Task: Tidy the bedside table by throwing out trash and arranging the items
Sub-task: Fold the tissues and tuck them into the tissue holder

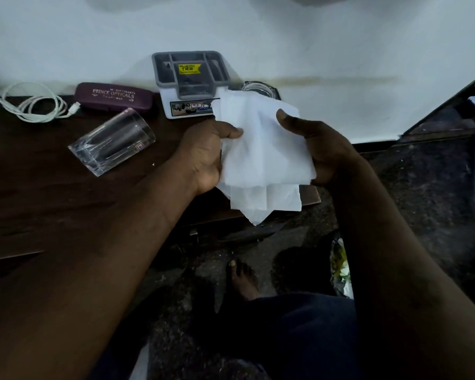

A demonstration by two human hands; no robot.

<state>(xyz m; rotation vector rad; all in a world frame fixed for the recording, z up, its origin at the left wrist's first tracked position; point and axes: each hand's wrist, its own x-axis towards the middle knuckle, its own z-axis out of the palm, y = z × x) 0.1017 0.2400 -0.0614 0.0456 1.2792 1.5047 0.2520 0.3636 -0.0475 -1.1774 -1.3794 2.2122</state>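
A white tissue (261, 157) hangs spread between both hands above the right end of the dark wooden bedside table (39, 193). My left hand (203, 154) grips its left edge with the thumb on top. My right hand (321, 149) holds its right edge, thumb pressed on the sheet. On the table lie a clear drinking glass (111, 141) on its side, a purple spectacle case (113, 97), a coiled white cable (33, 104) and a white and grey organiser box (189, 83). A glass jar (258, 89) shows partly behind the tissue.
A white wall (313, 37) rises right behind the table. The floor (395, 201) to the right and below is dark and speckled. A bag with trash (340, 270) stands on the floor by my right forearm, and my bare foot (242, 278) is beside it.
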